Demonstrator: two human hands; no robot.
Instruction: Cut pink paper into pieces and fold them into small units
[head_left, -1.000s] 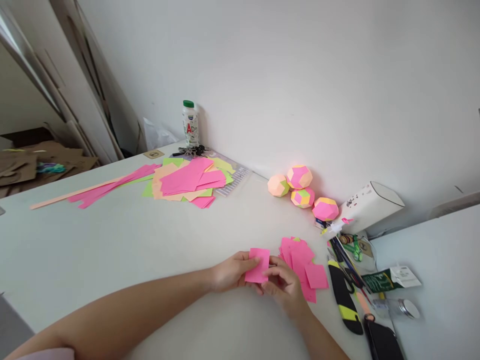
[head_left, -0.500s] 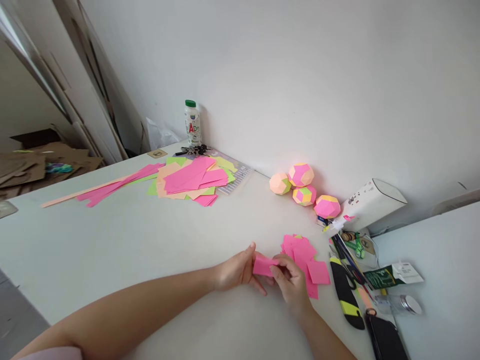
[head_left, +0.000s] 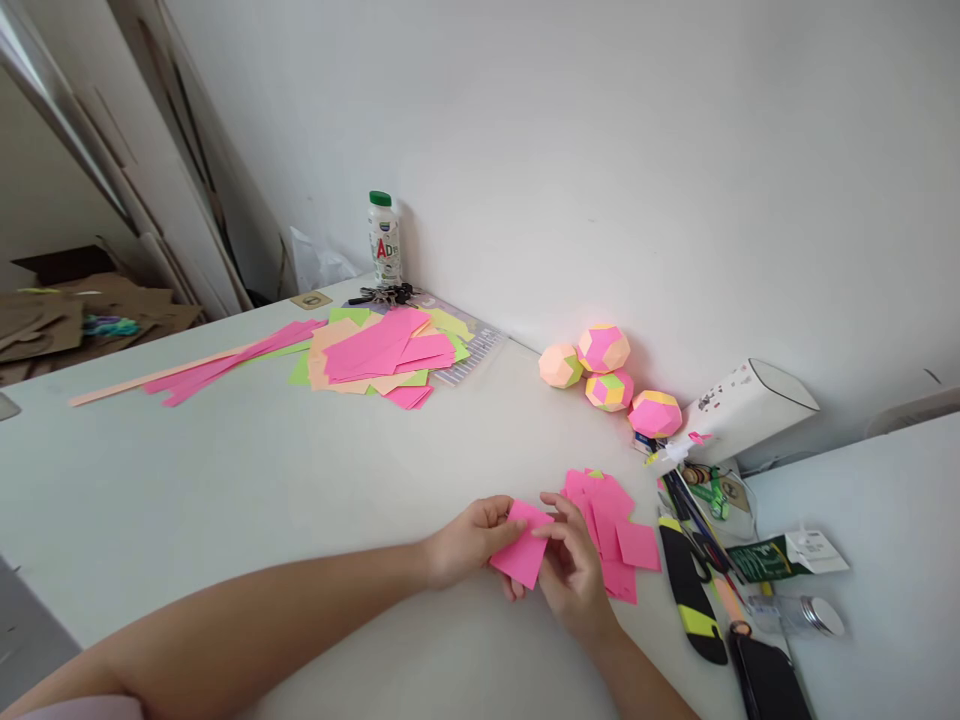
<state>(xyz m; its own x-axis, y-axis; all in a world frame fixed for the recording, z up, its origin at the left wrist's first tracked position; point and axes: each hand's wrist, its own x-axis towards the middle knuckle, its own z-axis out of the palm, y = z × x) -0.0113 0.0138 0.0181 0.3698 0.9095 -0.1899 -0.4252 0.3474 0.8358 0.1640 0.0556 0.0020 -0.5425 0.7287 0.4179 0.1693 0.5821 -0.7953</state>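
Observation:
A small pink paper square [head_left: 523, 560] is spread between my hands, over the near part of the table. My left hand [head_left: 480, 540] grips its left side, thumb across the top face and fingers underneath. At its right edge is my right hand [head_left: 574, 570], with a fingertip on the paper and the thumb by the edge; another finger is lifted off. Just beyond my right hand lies a loose pile of pink paper squares [head_left: 611, 505], with a bit of green showing.
Pink, peach and green sheets [head_left: 375, 350] and long paper strips [head_left: 232, 362] lie at the far left, by keys [head_left: 386, 295] and a bottle [head_left: 385, 240]. Several paper balls [head_left: 604, 348] sit against the wall. A utility knife [head_left: 691, 590], jar [head_left: 799, 614] and black phone-like object [head_left: 769, 675] line the right.
The pink paper was narrow in my right hand, beside my open left hand. Now it shows as a full square, and my left hand has closed on it.

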